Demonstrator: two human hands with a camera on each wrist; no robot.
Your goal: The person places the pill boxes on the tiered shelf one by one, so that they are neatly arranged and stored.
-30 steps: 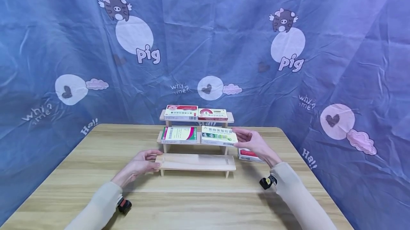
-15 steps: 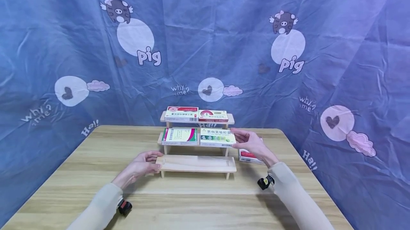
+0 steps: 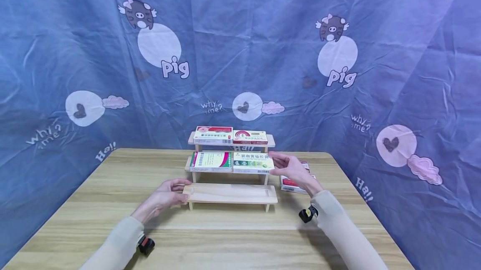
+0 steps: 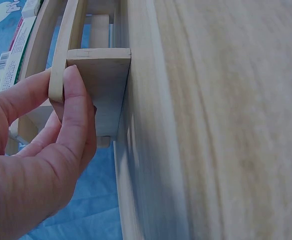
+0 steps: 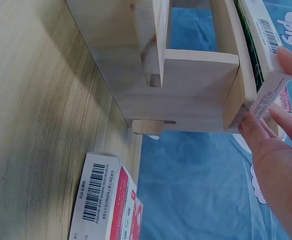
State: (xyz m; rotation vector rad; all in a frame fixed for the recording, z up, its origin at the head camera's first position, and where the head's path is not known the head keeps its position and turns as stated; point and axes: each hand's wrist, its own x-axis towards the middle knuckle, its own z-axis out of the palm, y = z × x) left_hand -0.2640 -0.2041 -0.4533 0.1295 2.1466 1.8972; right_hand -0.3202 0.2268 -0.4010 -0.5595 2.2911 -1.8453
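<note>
A three-tier wooden display stand (image 3: 231,194) stands on the table. My left hand (image 3: 168,194) pinches the left end of its lowest step, with thumb and fingers on either face of the board (image 4: 61,55) in the left wrist view. On the middle step, my right hand (image 3: 292,169) holds the right end of a white-and-green medicine box (image 3: 252,162). In the right wrist view that box (image 5: 265,45) lies on the step, the thumb on it and fingertips at the step's end. A white, green and magenta medicine box (image 3: 211,160) lies to its left, close against it.
Two red-and-white medicine boxes, one left (image 3: 213,135) and one right (image 3: 250,136), lie on the top step. More red-and-white boxes (image 3: 291,184) are on the table (image 3: 225,245) right of the stand, partly behind my right hand. A blue curtain (image 3: 240,52) hangs behind.
My right hand has moved the white-and-green medicine box left and straightened it, so it now lies along the middle step against its neighbour. The left hand keeps its grip on the lowest step.
</note>
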